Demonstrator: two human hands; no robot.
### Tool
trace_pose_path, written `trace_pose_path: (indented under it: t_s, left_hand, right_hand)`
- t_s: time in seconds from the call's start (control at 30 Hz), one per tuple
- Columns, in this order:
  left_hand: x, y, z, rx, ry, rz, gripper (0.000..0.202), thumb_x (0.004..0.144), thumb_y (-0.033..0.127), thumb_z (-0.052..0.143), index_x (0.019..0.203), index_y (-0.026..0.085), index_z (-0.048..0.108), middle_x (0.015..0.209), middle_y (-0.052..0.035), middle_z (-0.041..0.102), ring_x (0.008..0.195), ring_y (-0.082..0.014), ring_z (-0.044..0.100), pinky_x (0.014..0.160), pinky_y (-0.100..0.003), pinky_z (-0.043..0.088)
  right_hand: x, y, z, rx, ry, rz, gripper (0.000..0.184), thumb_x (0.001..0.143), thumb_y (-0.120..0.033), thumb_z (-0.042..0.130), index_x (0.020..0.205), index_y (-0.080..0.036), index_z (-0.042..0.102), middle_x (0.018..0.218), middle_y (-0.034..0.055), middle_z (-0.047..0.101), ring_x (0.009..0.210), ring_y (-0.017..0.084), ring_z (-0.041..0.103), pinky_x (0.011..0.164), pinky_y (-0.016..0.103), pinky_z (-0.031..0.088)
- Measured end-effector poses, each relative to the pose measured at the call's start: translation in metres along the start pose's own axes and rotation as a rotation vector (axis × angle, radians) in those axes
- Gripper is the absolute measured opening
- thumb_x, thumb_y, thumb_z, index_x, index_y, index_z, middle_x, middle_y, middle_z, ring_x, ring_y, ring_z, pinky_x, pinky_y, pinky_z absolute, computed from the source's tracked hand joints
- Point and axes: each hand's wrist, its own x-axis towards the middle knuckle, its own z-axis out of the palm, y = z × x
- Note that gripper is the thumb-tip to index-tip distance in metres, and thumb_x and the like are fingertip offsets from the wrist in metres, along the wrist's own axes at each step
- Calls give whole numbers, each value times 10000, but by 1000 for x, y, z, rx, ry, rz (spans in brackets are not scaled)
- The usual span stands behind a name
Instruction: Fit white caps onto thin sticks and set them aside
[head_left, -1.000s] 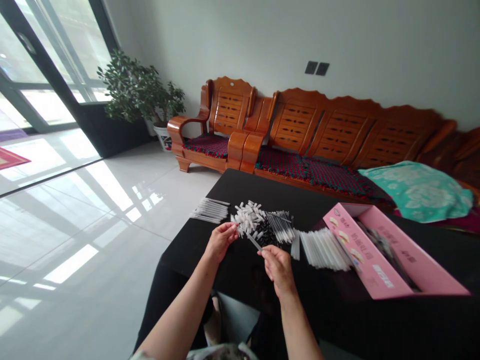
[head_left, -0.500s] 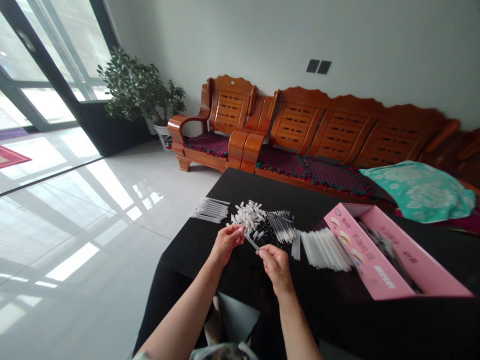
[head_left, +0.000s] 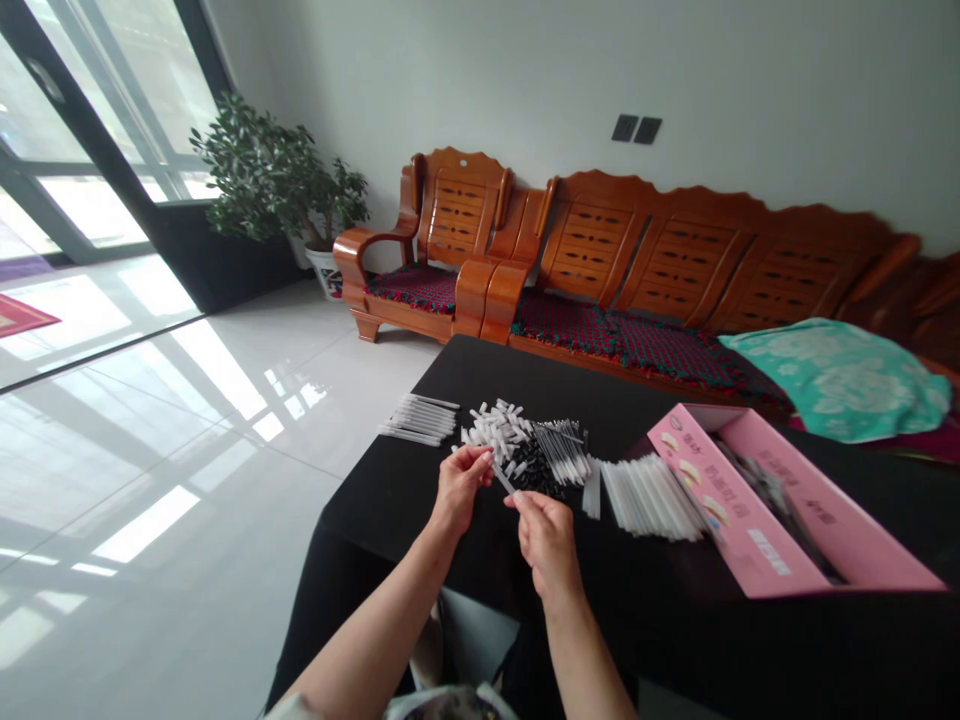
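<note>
Between my hands is a slim translucent pen barrel point(head_left: 504, 480), slanting over the black table. My left hand point(head_left: 461, 484) is closed in a pinch at its far end; whether a small part sits in those fingertips is hidden. My right hand point(head_left: 546, 530) grips the near end between thumb and fingers. Just beyond lie a heap of white caps point(head_left: 496, 424) and a pile of small black pieces point(head_left: 541, 470). Thin dark pen refills point(head_left: 561, 450) are bundled beside them. More translucent barrels point(head_left: 651, 497) lie in a row to the right.
White pens point(head_left: 421, 418) lie side by side at the table's left edge. An open pink box point(head_left: 731, 500) with dark contents stands on the right of the black table point(head_left: 480, 370). Behind are a wooden sofa point(head_left: 592, 230), a teal cloth point(head_left: 840, 380) and a potted plant point(head_left: 277, 180).
My left hand has shifted slightly right, toward my right hand. Less of the barrel shows between them, and both hands keep their pinch. The piles look unchanged.
</note>
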Motion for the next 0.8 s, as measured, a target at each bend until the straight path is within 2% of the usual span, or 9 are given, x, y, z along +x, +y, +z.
trace_pose_path:
  t_s: [0.1, 0.37, 0.43, 0.57, 0.63, 0.7, 0.8]
  left_hand:
    - [-1, 2, 1, 0, -9, 24, 309, 689, 355, 806, 848, 108, 712, 624, 10, 594, 522, -63, 498, 501, -185, 393]
    - [-4, 9, 2, 13, -51, 42, 288, 728, 345, 780, 876, 108, 710, 641, 8, 585, 531, -62, 494, 509, -187, 388]
    - [-5, 9, 3, 26, -65, 58, 282, 735, 342, 774, 884, 110, 710, 645, 6, 588, 531, -62, 498, 510, -185, 386]
    - [0, 10, -1, 51, -60, 28, 313, 701, 370, 788, 863, 114, 705, 629, 2, 601, 525, -73, 518, 515, -196, 408]
    - [11, 16, -11, 66, -1, 28, 332, 675, 386, 794, 838, 112, 699, 617, 2, 606, 514, -77, 521, 514, -203, 421]
    - [29, 26, -28, 86, 132, 104, 339, 651, 388, 792, 819, 111, 689, 598, 10, 602, 501, -76, 520, 519, -209, 437]
    - [67, 45, -62, 159, 342, 249, 329, 637, 378, 769, 804, 115, 666, 614, 9, 618, 519, -96, 567, 564, -236, 495]
  right_hand:
    - [-2, -2, 4, 204, -22, 132, 337, 703, -459, 715, 736, -127, 667, 372, -121, 295, 292, 38, 201, 294, 187, 115]
    - [2, -4, -6, 501, -180, 358, 295, 638, -382, 786, 693, -110, 685, 331, -134, 259, 272, 21, 183, 266, 172, 162]
    - [3, -3, -5, 526, -197, 378, 298, 637, -381, 791, 697, -108, 688, 329, -135, 257, 271, 19, 180, 264, 170, 169]
    - [6, -1, -2, 472, -178, 313, 369, 632, -419, 817, 761, -94, 698, 345, -132, 291, 268, 23, 230, 263, 166, 192]
    - [10, 0, -4, 396, -150, 274, 441, 662, -485, 795, 831, -88, 701, 377, -98, 402, 277, 48, 336, 267, 174, 247]
    - [14, 3, -12, 319, -86, 219, 494, 693, -541, 758, 890, -93, 697, 453, -40, 542, 320, 88, 459, 285, 193, 322]
    - [20, 8, -29, 291, 29, 159, 467, 671, -525, 777, 878, -115, 691, 501, -18, 602, 343, 97, 500, 305, 197, 361]
